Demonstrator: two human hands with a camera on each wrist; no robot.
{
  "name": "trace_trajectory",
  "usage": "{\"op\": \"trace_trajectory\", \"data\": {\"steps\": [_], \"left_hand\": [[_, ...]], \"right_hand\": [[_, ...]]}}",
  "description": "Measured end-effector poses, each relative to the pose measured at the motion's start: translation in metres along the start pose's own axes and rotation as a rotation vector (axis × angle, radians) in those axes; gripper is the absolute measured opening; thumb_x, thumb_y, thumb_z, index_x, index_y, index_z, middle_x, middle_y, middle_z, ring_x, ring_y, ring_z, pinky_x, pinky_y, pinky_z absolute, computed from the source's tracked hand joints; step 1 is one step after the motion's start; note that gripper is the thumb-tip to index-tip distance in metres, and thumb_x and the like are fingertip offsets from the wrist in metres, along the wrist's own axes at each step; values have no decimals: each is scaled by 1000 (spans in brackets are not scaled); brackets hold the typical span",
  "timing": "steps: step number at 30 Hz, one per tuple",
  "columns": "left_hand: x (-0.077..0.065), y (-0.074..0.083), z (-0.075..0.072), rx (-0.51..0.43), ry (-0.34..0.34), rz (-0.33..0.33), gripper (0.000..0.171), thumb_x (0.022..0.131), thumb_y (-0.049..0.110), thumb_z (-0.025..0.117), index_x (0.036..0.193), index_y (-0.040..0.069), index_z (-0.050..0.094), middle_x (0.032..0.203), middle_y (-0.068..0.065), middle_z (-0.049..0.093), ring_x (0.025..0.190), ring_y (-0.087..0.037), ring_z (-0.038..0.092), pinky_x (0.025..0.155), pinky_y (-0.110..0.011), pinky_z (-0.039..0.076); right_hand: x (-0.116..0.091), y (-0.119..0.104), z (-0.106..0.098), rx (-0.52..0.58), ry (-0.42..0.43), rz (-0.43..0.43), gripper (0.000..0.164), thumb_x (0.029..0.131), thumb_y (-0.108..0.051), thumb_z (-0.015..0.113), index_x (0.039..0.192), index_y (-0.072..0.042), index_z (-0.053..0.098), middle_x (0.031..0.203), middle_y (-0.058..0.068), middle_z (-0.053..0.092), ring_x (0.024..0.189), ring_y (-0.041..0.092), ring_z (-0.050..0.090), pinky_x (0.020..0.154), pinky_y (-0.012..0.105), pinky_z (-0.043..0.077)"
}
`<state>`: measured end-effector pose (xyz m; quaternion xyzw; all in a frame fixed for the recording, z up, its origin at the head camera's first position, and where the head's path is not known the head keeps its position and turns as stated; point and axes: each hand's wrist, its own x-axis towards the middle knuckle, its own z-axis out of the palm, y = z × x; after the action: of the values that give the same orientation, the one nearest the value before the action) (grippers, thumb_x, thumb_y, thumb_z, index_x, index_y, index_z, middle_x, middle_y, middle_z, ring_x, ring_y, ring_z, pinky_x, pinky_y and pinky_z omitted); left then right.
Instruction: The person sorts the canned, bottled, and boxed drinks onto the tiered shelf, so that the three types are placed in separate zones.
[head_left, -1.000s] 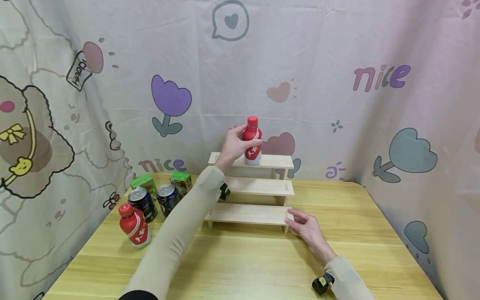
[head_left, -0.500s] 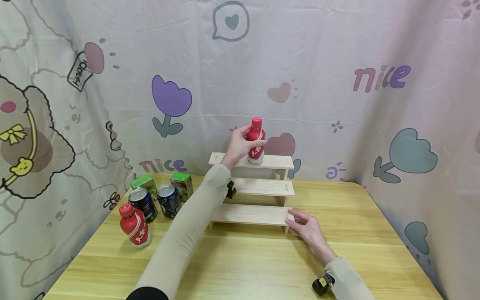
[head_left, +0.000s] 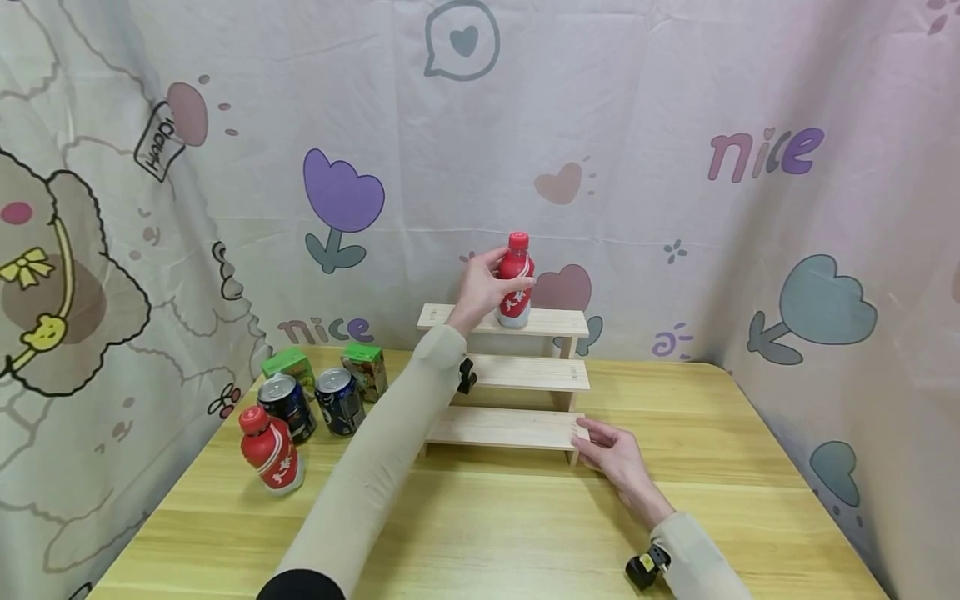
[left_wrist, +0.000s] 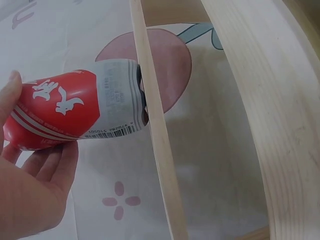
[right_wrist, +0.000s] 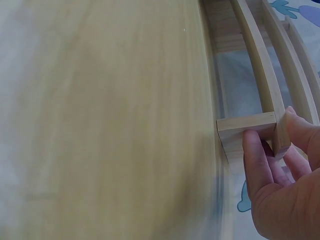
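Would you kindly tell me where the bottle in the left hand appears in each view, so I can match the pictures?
Head: the bottle is near the centre, upright at the top shelf, in the left hand.
Left wrist: left of centre, appearing sideways, its base toward the shelf.
Right wrist: not in it.
Shared landmark: the wooden rack, in all three views.

1. Behind the left fingers [head_left: 489, 257] hangs a pale, wrinkled curtain [head_left: 645, 217], with a purple tulip [head_left: 343, 192] printed to their left.
2. Well right of the right fingers [head_left: 600, 429], it turns a softly shaded corner.
3. Below those fingers lies a yellowish wood-grain table [head_left: 495, 525].
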<state>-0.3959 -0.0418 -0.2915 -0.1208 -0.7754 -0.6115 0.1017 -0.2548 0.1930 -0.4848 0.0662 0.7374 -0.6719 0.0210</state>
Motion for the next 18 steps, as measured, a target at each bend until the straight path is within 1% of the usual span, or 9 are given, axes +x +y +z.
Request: {"op": "trace_trajectory", "data": {"steps": [5,13,18], "left_hand": [[2,-1,3,15,9,3,75,78,22,85,144,19,50,135,-5,62,120,-21,60,101,-43,50],[3,-2,2,24,12,-4,77,78,25,85,145,20,49,137,-3,61,121,-20,59,102,-43,49],[2,-2,1,33,6,0,76,78,26,85,145,21,49,136,-3,61,120,-19,59,101,-43,50]], "right_hand": [[0,0,-1,-3,3,1,50,85,-7,76,131,0,59,112,14,69,84,10,67,74,24,59],[1,-1,-1,2,1,-3,51,84,-7,76,131,-1,59,115,16,68,84,11,68,75,25,59],[0,0,0,-2,2,-1,50,85,-7,76,131,-1,59,114,15,69,84,11,68,76,27,59]]}}
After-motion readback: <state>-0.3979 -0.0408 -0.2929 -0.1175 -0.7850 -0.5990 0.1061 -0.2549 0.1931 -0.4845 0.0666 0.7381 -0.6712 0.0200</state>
